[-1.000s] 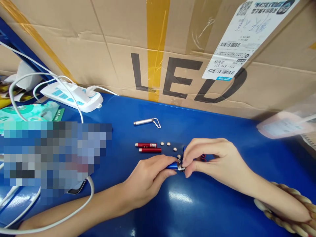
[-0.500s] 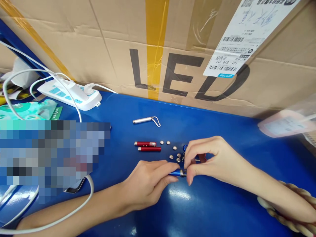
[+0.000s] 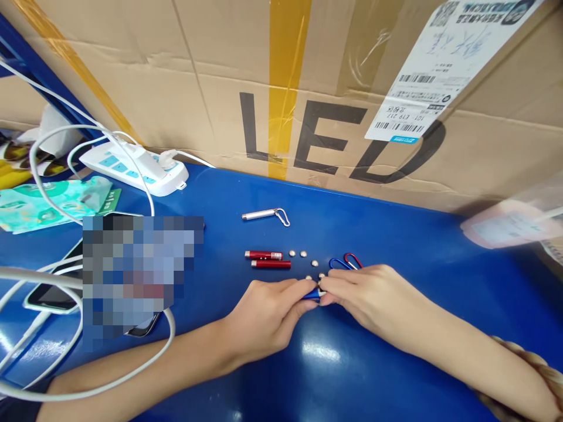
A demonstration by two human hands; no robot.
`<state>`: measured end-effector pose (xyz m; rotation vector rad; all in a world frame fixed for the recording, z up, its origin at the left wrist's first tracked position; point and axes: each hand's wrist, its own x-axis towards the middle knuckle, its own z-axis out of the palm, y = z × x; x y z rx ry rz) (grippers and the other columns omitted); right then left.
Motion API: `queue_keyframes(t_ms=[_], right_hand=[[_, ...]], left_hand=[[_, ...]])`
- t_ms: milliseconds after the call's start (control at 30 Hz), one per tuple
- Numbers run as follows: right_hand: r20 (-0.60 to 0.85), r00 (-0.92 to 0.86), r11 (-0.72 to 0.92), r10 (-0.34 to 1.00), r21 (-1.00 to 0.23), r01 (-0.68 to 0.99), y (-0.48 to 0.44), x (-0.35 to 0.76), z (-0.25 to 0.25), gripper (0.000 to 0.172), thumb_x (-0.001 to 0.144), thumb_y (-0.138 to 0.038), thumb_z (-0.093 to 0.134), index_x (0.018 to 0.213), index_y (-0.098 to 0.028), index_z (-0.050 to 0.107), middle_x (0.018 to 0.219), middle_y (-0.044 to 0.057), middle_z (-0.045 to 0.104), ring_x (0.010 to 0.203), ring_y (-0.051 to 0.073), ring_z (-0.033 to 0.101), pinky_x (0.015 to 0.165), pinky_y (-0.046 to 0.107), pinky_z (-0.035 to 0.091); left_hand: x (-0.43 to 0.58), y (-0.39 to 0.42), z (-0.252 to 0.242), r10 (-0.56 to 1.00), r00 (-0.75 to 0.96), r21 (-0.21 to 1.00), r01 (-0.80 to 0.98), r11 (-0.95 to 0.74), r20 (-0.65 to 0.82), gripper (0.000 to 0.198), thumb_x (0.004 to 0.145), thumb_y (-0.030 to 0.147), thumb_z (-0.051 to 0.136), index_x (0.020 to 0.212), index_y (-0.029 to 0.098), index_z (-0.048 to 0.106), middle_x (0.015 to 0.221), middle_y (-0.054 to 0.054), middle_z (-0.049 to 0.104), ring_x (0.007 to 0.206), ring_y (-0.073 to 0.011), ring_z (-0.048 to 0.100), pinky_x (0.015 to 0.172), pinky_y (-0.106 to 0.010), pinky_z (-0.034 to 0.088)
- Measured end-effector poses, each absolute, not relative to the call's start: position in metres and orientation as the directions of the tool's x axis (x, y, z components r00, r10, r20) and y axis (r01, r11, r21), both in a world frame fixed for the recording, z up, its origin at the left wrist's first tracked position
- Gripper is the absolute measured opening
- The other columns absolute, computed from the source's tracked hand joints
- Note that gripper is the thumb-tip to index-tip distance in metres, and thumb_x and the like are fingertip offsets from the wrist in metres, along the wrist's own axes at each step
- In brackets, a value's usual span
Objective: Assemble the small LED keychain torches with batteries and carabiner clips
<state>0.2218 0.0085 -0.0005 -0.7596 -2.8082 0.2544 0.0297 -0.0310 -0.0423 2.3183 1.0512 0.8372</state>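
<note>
My left hand (image 3: 266, 310) pinches the blue tube (image 3: 311, 294), my right hand (image 3: 380, 296) its end, both nearly closed. Cells (image 3: 314, 264) and clips (image 3: 350, 265) lie just beyond; a cable (image 3: 173, 331) crosses my left forearm (image 3: 193, 351)

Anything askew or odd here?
Slightly: the white paper shipping label sits askew on the brown cardboard box, covering part of a black printed D. Small round silver discs lie loose near two slim red cylinders. No visible damage.

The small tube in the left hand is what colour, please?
The tube is blue where visible, best seen in the head view.
</note>
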Motion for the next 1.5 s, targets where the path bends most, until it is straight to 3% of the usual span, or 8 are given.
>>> queue_keyframes(t_ms=[167,500,700,833,933,1067,1367,1500], right_hand=[[0.092,-0.819,0.793,0.567,-0.329,0.512,0.003,0.217,0.004,0.040,0.095,-0.018,0.029,0.065,-0.018,0.055,0.061,0.000,0.062,0.050,0.011,0.055,0.049,0.024,0.036],[0.034,-0.705,0.665,0.708,-0.368,0.650,0.006,0.218,0.008,0.041,0.095,-0.030,0.033,0.063,-0.020,0.057,0.063,-0.003,0.066,0.056,0.012,0.060,0.051,0.024,0.032],[-0.063,-0.643,0.498,0.763,-0.577,0.647,0.014,0.219,0.007,0.041,0.092,-0.037,0.042,0.059,-0.022,0.061,0.051,-0.007,0.060,0.048,0.007,0.055,0.049,0.019,0.033],[0.061,-0.603,0.508,0.796,-0.609,0.609,0.018,0.223,0.009,0.036,0.086,-0.042,0.053,0.060,-0.020,0.063,0.052,-0.005,0.059,0.046,0.007,0.051,0.045,0.019,0.034],[0.314,-0.619,0.671,0.720,-0.543,0.505,0.020,0.227,0.014,0.023,0.085,-0.037,0.057,0.073,-0.019,0.066,0.064,-0.002,0.063,0.052,0.007,0.054,0.050,0.018,0.039],[0.530,-0.677,0.859,0.511,-0.291,0.421,0.021,0.232,0.015,0.010,0.084,-0.028,0.061,0.088,-0.022,0.068,0.079,-0.001,0.066,0.058,0.005,0.057,0.052,0.017,0.039],[0.520,-0.787,0.934,0.331,-0.058,0.354,0.021,0.234,0.017,0.012,0.088,-0.018,0.055,0.082,-0.023,0.065,0.081,-0.006,0.070,0.054,0.004,0.056,0.048,0.020,0.035],[0.497,-0.793,0.916,0.351,-0.008,0.400,0.018,0.234,0.019,0.023,0.093,-0.021,0.047,0.077,-0.021,0.064,0.075,-0.006,0.070,0.052,0.005,0.057,0.047,0.023,0.035]], left_hand=[[0.030,-0.031,-0.045,0.781,0.517,0.590,0.525,-0.614,0.352,0.031,0.097,0.028,0.029,0.106,0.013,0.055,0.075,-0.006,0.066,0.062,-0.0166,0.062,0.055,-0.025,0.049],[0.032,-0.029,-0.043,0.847,0.418,0.668,0.530,-0.522,0.329,0.033,0.097,0.030,0.032,0.111,0.015,0.057,0.091,-0.008,0.067,0.079,-0.0184,0.065,0.069,-0.030,0.054],[0.032,-0.029,-0.041,0.862,0.389,0.762,0.433,-0.481,0.324,0.027,0.094,0.020,0.042,0.118,0.018,0.054,0.107,-0.006,0.067,0.095,-0.0157,0.063,0.085,-0.027,0.050],[0.032,-0.030,-0.034,0.886,0.341,0.799,0.408,-0.441,0.315,0.023,0.092,0.015,0.045,0.111,0.015,0.058,0.106,-0.005,0.068,0.095,-0.0142,0.063,0.087,-0.023,0.048],[0.032,-0.030,-0.032,0.889,0.330,0.812,0.391,-0.434,0.316,0.023,0.092,0.014,0.044,0.110,0.015,0.058,0.106,-0.005,0.068,0.094,-0.0132,0.063,0.088,-0.022,0.048],[0.032,-0.031,-0.035,0.889,0.325,0.814,0.385,-0.436,0.322,0.024,0.091,0.014,0.044,0.112,0.016,0.057,0.109,-0.006,0.067,0.098,-0.0137,0.062,0.091,-0.023,0.046],[0.031,-0.030,-0.033,0.882,0.374,0.807,0.401,-0.434,0.288,0.022,0.092,0.015,0.042,0.108,0.016,0.057,0.097,-0.004,0.069,0.085,-0.0142,0.064,0.079,-0.024,0.050],[0.031,-0.029,-0.034,0.860,0.413,0.795,0.390,-0.464,0.300,0.024,0.092,0.015,0.041,0.110,0.017,0.056,0.099,-0.004,0.069,0.085,-0.0156,0.064,0.078,-0.026,0.051]])
